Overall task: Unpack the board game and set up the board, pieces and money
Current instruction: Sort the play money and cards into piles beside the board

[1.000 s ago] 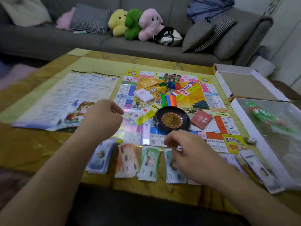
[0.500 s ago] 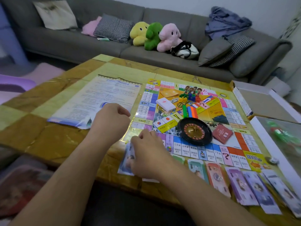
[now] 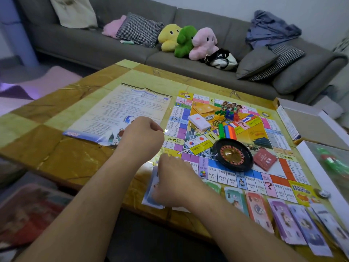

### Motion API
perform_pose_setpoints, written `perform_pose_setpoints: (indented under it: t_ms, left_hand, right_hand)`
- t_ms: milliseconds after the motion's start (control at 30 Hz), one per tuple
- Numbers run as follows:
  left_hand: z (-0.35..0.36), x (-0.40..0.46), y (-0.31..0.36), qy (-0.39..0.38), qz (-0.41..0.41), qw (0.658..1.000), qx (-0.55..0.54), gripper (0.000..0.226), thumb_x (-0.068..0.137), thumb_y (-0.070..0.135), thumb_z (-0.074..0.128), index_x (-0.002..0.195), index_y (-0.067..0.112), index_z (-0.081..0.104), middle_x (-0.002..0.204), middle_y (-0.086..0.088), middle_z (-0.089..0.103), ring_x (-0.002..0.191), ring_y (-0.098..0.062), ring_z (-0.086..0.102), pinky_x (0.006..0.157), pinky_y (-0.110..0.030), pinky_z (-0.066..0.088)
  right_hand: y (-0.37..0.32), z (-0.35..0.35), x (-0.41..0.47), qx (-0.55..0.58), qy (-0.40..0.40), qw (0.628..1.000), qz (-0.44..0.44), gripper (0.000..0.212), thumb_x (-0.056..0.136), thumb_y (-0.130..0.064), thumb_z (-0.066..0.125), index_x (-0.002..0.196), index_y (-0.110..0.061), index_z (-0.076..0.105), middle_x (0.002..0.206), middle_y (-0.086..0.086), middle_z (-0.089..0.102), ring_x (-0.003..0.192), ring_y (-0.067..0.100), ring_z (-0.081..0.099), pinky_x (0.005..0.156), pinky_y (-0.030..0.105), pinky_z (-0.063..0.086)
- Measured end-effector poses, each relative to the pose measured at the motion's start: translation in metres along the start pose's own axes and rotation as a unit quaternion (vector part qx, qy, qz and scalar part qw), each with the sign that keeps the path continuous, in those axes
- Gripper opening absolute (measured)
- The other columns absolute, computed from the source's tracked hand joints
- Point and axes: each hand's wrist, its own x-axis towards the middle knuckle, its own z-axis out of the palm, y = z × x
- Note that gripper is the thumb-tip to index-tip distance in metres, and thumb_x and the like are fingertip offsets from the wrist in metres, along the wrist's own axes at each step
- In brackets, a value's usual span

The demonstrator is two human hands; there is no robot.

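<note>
The game board (image 3: 264, 133) lies open on the table. On it stand a black roulette wheel (image 3: 233, 155), a white card deck (image 3: 199, 121), a red card deck (image 3: 264, 161), coloured pawns (image 3: 226, 114) and coloured bars (image 3: 227, 131). Stacks of paper money (image 3: 258, 208) lie in a row along the near edge. My right hand (image 3: 175, 184) grips the blue money stack (image 3: 150, 193) at the row's left end, hiding much of it. My left hand (image 3: 142, 135) hovers as a curled fist by the board's left edge, with nothing visible in it.
A rule sheet (image 3: 122, 110) lies left of the board. A box lid (image 3: 309, 121) and a box tray (image 3: 302, 150) holding a plastic bag sit at the right. A die (image 3: 324, 193) rests by the board's near right corner. A grey sofa (image 3: 113, 46) stands behind the table.
My right hand moved left along the money row, from the middle stacks to the blue stack at the left end. The view swung left. My left hand stayed a fist.
</note>
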Motion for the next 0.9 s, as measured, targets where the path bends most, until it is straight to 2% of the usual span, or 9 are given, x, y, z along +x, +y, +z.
perform_pose_setpoints:
  t_ms: [133,300,500,600,800,900]
  left_hand:
    - [0.0011,-0.0012,0.0009,0.0,0.004,1.0,0.01,0.023,0.085,0.008,0.053,0.08,0.023,0.07,0.087,0.001,0.076,0.086,-0.026,0.073,0.076,-0.047,0.064]
    - [0.0025,-0.0044,0.0035,0.001,0.005,1.0,0.012,0.022,0.088,0.008,0.053,0.082,0.022,0.069,0.088,0.0,0.075,0.089,-0.025,0.072,0.079,-0.047,0.063]
    - [0.0031,-0.0053,0.0046,-0.002,0.004,1.0,0.019,0.022,0.087,0.008,0.052,0.083,0.022,0.069,0.089,0.001,0.075,0.091,-0.024,0.072,0.081,-0.047,0.063]
    - [0.0021,-0.0046,0.0028,-0.002,0.006,1.0,0.016,0.022,0.088,0.008,0.052,0.083,0.021,0.069,0.089,0.0,0.075,0.09,-0.025,0.072,0.08,-0.047,0.063]
    - [-0.0016,-0.0026,-0.0008,-0.002,0.006,1.0,0.016,0.023,0.087,0.007,0.052,0.083,0.021,0.07,0.089,-0.002,0.075,0.086,-0.024,0.073,0.074,-0.044,0.064]
    - [-0.0024,-0.0021,-0.002,-0.003,0.004,1.0,0.015,0.023,0.087,0.008,0.052,0.082,0.02,0.071,0.087,-0.002,0.075,0.086,-0.025,0.073,0.076,-0.046,0.064]
  right_hand:
    - [-0.0017,0.0013,-0.0001,-0.053,0.025,0.998,-0.012,0.037,0.083,-0.035,0.071,0.104,-0.016,0.047,0.109,0.006,0.049,0.104,0.026,0.048,0.081,0.035,0.036]
    - [-0.0046,0.0022,-0.0024,-0.063,0.041,0.997,-0.013,0.039,0.08,-0.035,0.075,0.103,-0.015,0.05,0.108,0.008,0.049,0.1,0.026,0.048,0.077,0.034,0.035]
    - [-0.0091,0.0024,-0.0044,-0.093,0.052,0.994,-0.023,0.058,0.078,-0.033,0.077,0.121,-0.012,0.045,0.104,0.013,0.054,0.087,0.028,0.048,0.071,0.037,0.038]
    - [-0.0086,0.0023,-0.0017,-0.059,0.029,0.998,-0.011,0.049,0.076,-0.029,0.078,0.11,-0.014,0.044,0.098,0.008,0.051,0.089,0.027,0.053,0.071,0.035,0.041]
    - [-0.0089,0.0,0.0036,-0.035,-0.013,0.999,0.013,0.04,0.072,-0.026,0.08,0.094,-0.018,0.048,0.104,0.008,0.05,0.1,0.028,0.055,0.069,0.034,0.043]
    - [-0.0092,0.0022,0.0042,-0.029,-0.009,0.999,0.012,0.04,0.072,-0.024,0.078,0.097,-0.017,0.047,0.104,0.008,0.05,0.1,0.028,0.055,0.07,0.035,0.042]
